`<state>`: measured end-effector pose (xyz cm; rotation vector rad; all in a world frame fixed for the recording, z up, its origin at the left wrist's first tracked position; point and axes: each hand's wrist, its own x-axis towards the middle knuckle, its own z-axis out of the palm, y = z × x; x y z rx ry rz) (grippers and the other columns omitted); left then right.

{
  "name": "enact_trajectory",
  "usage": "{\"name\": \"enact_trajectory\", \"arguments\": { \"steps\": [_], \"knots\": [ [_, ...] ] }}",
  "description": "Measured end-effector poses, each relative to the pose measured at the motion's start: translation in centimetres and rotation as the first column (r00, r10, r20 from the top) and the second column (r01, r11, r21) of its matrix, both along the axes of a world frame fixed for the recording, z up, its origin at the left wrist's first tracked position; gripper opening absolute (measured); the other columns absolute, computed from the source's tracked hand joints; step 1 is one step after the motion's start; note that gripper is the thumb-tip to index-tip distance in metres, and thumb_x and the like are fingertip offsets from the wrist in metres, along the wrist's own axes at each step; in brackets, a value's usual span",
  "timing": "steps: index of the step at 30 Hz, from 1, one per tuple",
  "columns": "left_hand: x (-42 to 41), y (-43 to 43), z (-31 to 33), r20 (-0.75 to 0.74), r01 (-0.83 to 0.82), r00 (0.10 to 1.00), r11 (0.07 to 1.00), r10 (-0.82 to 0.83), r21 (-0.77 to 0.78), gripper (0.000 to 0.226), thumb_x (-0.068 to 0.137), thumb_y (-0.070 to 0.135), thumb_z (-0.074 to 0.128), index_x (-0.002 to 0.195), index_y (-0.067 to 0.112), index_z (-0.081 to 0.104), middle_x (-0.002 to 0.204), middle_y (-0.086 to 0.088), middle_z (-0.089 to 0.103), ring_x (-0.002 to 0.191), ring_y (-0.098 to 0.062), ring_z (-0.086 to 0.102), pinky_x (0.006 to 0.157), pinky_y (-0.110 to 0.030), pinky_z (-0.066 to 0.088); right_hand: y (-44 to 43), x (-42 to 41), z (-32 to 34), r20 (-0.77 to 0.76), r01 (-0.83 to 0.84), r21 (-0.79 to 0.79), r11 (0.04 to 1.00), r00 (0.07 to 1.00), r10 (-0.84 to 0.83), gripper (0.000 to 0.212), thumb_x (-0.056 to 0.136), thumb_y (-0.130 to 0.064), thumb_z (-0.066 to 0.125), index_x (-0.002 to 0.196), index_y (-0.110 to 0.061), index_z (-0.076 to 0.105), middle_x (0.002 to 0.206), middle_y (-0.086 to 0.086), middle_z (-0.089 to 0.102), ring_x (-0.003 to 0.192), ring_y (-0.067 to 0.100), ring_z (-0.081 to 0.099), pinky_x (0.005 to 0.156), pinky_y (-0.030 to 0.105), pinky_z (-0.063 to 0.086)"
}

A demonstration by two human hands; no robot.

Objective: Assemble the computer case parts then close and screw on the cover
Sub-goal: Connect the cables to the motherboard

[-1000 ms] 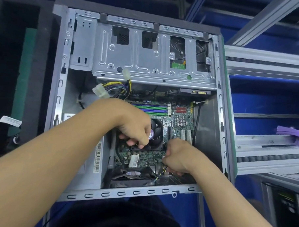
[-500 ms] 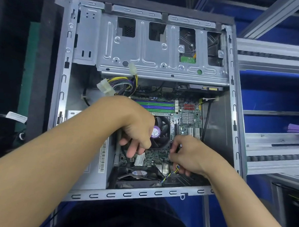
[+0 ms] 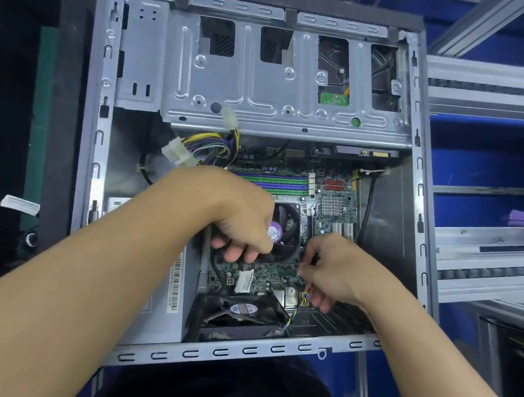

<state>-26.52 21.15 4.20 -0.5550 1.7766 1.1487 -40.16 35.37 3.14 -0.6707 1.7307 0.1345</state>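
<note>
A: Where did the case [image 3: 248, 352] lie?
B: Open at centre, board [image 3: 262, 275] in its 6 o'clock half.
A: The hands?
B: The left hand [image 3: 241, 221] gripped the fan [image 3: 288, 229] at its 8 o'clock edge, fingers curled; the right hand [image 3: 335, 269], at 4 o'clock, pinched the wire [image 3: 295, 313].

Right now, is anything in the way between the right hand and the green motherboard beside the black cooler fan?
Nothing visible. The right hand has its fingertips at the green motherboard, just right of the black cooler fan. The left hand holds a black cable off to the fan's left.
</note>
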Motion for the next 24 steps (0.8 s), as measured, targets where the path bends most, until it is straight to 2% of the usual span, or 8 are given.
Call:
{"name": "enact_trajectory", "arguments": {
  "steps": [4,9,14,16,19,20,23,24],
  "knots": [
    [0.0,-0.1,-0.1,0.012,-0.006,1.000,1.000,0.006,0.017,0.025,0.089,0.025,0.051,0.077,0.018,0.072,0.055,0.006,0.068,0.035,-0.009,0.050,0.056,-0.019,0.045,-0.2,0.0,-0.1,-0.009,-0.020,-0.001,1.000,1.000,0.020,0.010,0.104,-0.005,0.053,0.094,-0.005,0.055,0.050,0.007,0.066,0.038,0.017,0.059,0.040,0.024,0.048],
    [0.1,-0.2,-0.1,0.007,-0.015,1.000,0.999,0.014,0.030,0.025,0.089,0.024,0.051,0.078,0.017,0.073,0.055,0.005,0.068,0.035,-0.009,0.049,0.055,-0.017,0.044,0.1,-0.5,0.5,0.044,0.115,-0.040,0.993,0.993,-0.114,0.008,0.102,0.001,0.053,0.095,-0.001,0.055,0.057,0.014,0.066,0.036,0.015,0.057,0.035,0.024,0.044],
    [0.0,-0.1,-0.1,0.022,-0.019,1.000,0.999,0.018,0.029,0.025,0.089,0.024,0.051,0.079,0.017,0.073,0.053,0.005,0.067,0.033,-0.009,0.048,0.045,-0.008,0.040,0.4,-0.2,-0.4,-0.035,-0.009,0.005,1.000,0.999,0.009,0.009,0.103,-0.004,0.048,0.098,-0.010,0.052,0.057,0.009,0.070,0.040,0.017,0.057,0.043,0.027,0.048],
    [-0.1,0.0,-0.1,0.029,-0.003,1.000,1.000,0.002,0.027,0.025,0.089,0.023,0.051,0.079,0.017,0.073,0.054,0.006,0.068,0.035,-0.009,0.049,0.052,-0.013,0.045,0.3,-0.1,-0.7,-0.058,-0.049,-0.003,0.999,0.997,0.048,0.010,0.103,-0.005,0.047,0.097,-0.012,0.052,0.058,0.009,0.071,0.040,0.017,0.058,0.043,0.025,0.047],
    [-0.1,0.0,-0.1,0.060,0.003,0.998,0.999,-0.006,0.044,0.024,0.089,0.022,0.050,0.080,0.016,0.072,0.058,0.004,0.070,0.039,-0.010,0.054,0.075,-0.025,0.054,0.1,-0.2,-0.8,-0.039,-0.045,0.006,0.999,0.998,0.045,0.010,0.103,-0.005,0.047,0.097,-0.011,0.052,0.055,0.007,0.070,0.038,0.016,0.057,0.041,0.024,0.045],
    [-0.1,0.0,-0.1,0.072,0.006,0.997,0.999,-0.009,0.050,0.024,0.089,0.021,0.050,0.079,0.016,0.071,0.059,0.004,0.071,0.040,-0.010,0.056,0.077,-0.027,0.055,0.1,-0.3,-0.8,-0.028,-0.041,0.012,0.999,0.999,0.041,0.010,0.103,-0.005,0.047,0.097,-0.011,0.052,0.054,0.007,0.070,0.037,0.016,0.057,0.040,0.024,0.045],
    [0.0,0.1,-0.1,0.123,0.007,0.992,0.996,-0.018,0.085,0.024,0.090,0.020,0.048,0.083,0.015,0.070,0.068,0.001,0.075,0.051,-0.014,0.066,0.052,-0.019,0.048,0.0,-0.4,-0.8,0.000,-0.029,0.018,0.999,1.000,0.029,0.009,0.103,-0.004,0.049,0.097,-0.009,0.053,0.054,0.008,0.069,0.038,0.016,0.057,0.039,0.024,0.045],
    [0.1,0.3,-0.1,0.143,0.009,0.989,0.994,-0.024,0.105,0.024,0.091,0.019,0.048,0.085,0.013,0.070,0.072,-0.001,0.076,0.055,-0.015,0.068,0.049,-0.018,0.046,0.0,-0.5,-0.8,0.004,-0.025,0.014,1.000,1.000,0.025,0.009,0.102,-0.003,0.049,0.096,-0.008,0.053,0.053,0.008,0.068,0.038,0.016,0.057,0.038,0.024,0.045]
  ]
}}
